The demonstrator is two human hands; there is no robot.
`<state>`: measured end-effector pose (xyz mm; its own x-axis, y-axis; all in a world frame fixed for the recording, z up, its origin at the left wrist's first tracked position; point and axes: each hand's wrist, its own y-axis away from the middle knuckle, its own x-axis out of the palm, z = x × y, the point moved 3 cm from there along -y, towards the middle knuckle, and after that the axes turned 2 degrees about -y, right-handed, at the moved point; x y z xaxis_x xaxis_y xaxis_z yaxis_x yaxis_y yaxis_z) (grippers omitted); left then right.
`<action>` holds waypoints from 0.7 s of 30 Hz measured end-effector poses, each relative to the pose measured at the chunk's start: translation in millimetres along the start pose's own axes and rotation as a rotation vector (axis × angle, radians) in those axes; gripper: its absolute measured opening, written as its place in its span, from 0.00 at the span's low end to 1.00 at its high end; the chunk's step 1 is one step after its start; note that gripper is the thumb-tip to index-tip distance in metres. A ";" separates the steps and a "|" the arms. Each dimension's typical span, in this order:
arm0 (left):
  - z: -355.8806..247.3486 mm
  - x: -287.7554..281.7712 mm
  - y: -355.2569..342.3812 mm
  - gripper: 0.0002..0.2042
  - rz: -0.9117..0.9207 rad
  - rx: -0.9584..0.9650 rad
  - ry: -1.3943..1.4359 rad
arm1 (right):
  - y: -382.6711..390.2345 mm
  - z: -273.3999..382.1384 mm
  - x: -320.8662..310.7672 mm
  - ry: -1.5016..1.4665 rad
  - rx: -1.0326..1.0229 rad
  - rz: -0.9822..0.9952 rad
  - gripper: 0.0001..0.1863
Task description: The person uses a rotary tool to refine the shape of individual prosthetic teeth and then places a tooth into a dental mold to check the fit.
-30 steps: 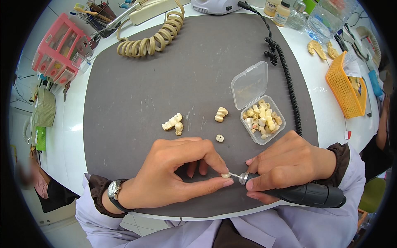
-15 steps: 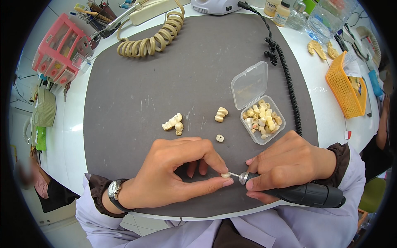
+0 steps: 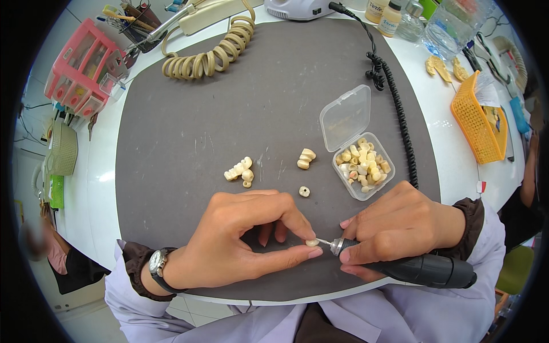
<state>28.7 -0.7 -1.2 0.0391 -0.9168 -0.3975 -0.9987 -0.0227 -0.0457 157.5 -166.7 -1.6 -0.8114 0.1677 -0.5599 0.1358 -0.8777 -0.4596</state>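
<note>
Between thumb and index finger, my left hand pinches a small cream dental crown. My right hand grips a black rotary handpiece, and its thin metal bur points left and reaches the crown. Whether the bur tip sits in or against the crown is hidden by my fingertips. Just beyond my hands lie a single crown, a joined piece of tooth crowns and a cluster of dental bridges. An open clear plastic box holds several crowns, its lid tipped back.
A black coiled cord runs down the grey mat toward my right hand. A beige coiled hose lies far left, near pink drawers. An orange basket and bottles stand right and far right.
Hardly anything differs. The handpiece's rear end has dipped very slightly; both hands keep their places and their holds.
</note>
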 end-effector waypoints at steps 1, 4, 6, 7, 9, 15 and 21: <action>-0.7 -1.3 -0.7 0.07 0.017 0.005 -0.015 | -0.2 0.6 -0.4 -0.002 0.004 0.000 0.06; -1.4 -1.9 -1.2 0.07 0.034 0.011 -0.031 | -0.2 0.8 -1.2 -0.004 0.002 0.004 0.05; -1.2 -1.5 -0.8 0.07 0.018 0.007 -0.018 | -0.3 1.0 -1.4 -0.005 0.002 0.007 0.05; -0.8 -0.4 0.0 0.08 0.002 0.003 -0.005 | -0.5 1.2 -1.5 -0.008 0.004 0.008 0.05; 0.1 0.4 0.4 0.08 -0.015 -0.001 0.011 | -0.7 1.5 -1.3 -0.008 0.007 0.005 0.06; 0.6 0.4 0.5 0.08 -0.012 -0.002 0.011 | -0.3 1.3 -0.4 -0.005 0.009 -0.008 0.06; 1.0 0.6 0.9 0.08 -0.008 -0.006 0.010 | -0.3 1.3 -1.0 -0.007 0.013 0.001 0.06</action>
<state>27.9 -0.9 -2.4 0.0468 -0.9206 -0.3878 -0.9985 -0.0326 -0.0431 157.6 -167.2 -0.1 -0.8153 0.1639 -0.5553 0.1287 -0.8838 -0.4499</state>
